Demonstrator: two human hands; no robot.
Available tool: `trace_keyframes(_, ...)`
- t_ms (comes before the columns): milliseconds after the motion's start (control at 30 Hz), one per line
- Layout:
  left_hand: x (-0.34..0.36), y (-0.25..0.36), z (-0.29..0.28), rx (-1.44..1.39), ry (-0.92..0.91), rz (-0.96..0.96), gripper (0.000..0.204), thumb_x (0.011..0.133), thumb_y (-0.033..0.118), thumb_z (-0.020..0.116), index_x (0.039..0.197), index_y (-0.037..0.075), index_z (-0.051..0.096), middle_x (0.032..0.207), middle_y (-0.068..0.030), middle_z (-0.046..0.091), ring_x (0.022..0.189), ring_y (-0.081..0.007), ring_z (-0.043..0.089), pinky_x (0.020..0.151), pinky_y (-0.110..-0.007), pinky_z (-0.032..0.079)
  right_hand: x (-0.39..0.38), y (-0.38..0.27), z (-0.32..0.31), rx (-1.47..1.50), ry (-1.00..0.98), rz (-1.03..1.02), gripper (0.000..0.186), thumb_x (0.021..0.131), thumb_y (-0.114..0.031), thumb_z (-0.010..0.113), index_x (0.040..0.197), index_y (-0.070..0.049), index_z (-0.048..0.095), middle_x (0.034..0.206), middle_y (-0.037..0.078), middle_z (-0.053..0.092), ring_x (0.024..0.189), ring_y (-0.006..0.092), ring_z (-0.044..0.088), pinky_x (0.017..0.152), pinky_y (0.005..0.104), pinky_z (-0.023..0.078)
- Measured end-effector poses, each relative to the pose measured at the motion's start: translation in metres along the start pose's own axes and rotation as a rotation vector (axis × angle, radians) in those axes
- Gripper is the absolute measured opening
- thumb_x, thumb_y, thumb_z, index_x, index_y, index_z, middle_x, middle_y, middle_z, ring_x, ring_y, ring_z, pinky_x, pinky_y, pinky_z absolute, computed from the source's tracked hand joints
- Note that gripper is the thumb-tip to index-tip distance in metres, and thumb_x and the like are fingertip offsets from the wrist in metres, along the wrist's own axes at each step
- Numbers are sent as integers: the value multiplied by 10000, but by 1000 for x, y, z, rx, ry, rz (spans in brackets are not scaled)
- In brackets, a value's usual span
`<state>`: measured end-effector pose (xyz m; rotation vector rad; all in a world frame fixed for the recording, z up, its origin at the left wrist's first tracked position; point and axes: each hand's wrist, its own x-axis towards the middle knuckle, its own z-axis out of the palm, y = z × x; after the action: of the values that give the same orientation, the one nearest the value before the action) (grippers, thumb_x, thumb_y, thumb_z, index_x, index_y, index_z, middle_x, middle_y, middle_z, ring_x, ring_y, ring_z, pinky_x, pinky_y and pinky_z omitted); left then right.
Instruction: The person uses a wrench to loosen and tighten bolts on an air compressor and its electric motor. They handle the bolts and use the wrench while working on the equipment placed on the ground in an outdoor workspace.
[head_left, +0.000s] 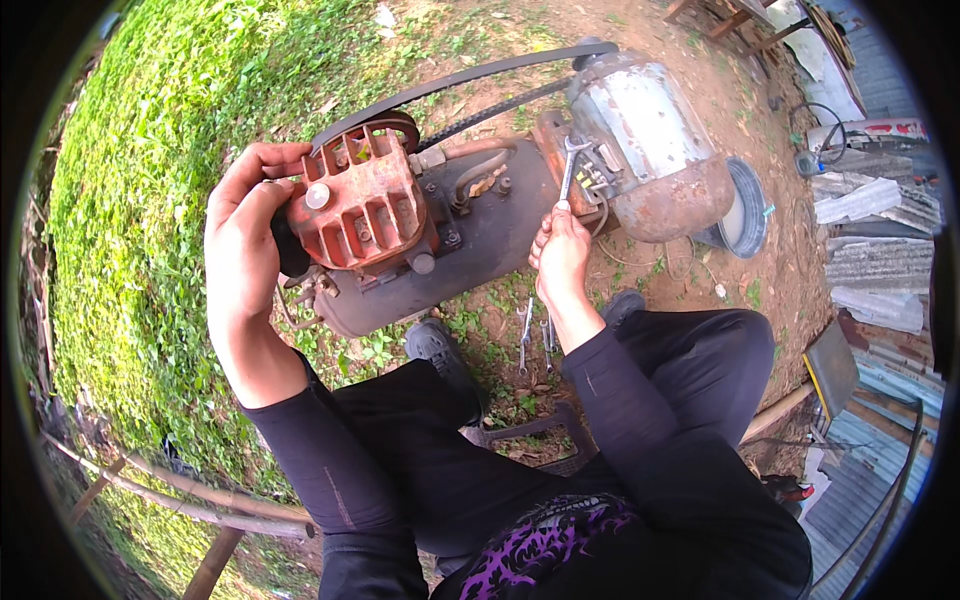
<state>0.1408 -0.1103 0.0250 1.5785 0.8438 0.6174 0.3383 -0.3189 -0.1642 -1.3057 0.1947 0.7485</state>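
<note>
A belt-driven air compressor lies before me, its rusty red finned pump head (360, 205) on top of a dark tank (500, 240). My left hand (245, 225) grips the left side of the pump head, thumb on its edge and fingers behind it. Under that thumb is a black round part (290, 245), partly covered. My right hand (562, 250) is closed around the lower end of a silver combination wrench (568, 180). The wrench points upward, its open jaw beside the motor's exposed terminals (595, 180); whether it touches anything there I cannot tell.
A grey, rusty motor (650, 130) is linked to the pump by a black belt (460, 75). Several wrenches (525, 335) lie on the ground between my feet. A dark bucket (742, 210) stands right of the motor. Corrugated sheets (880, 260) lie far right, grass (150, 220) left.
</note>
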Motion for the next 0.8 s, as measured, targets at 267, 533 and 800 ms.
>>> trace_keyframes(267,1,-2,-1,-30,-5,-17,303,909,46,450,1127,-39,643,1042,-81,668,919,-114,607,861,-246,471,-2,6,8,-13,2,-4,401,1089,-388,432,782,-131,449,561,-57,349,416,62,279,387,248,231)
trace_keyframes(533,0,-1,-2,-30,3,-24,298,906,45,454,1121,-41,641,1040,-85,668,933,-119,607,876,-250,470,-1,5,22,-1,33,-2,400,1086,-392,439,783,-131,454,554,-57,355,410,58,283,379,250,237)
trace_keyframes(800,1,-3,0,-35,5,-25,310,903,53,447,1127,-39,639,1046,-84,664,945,-125,600,897,-257,462,5,16,27,4,-9,-47,382,1085,-360,435,781,-131,457,550,-58,360,401,63,291,370,254,236)
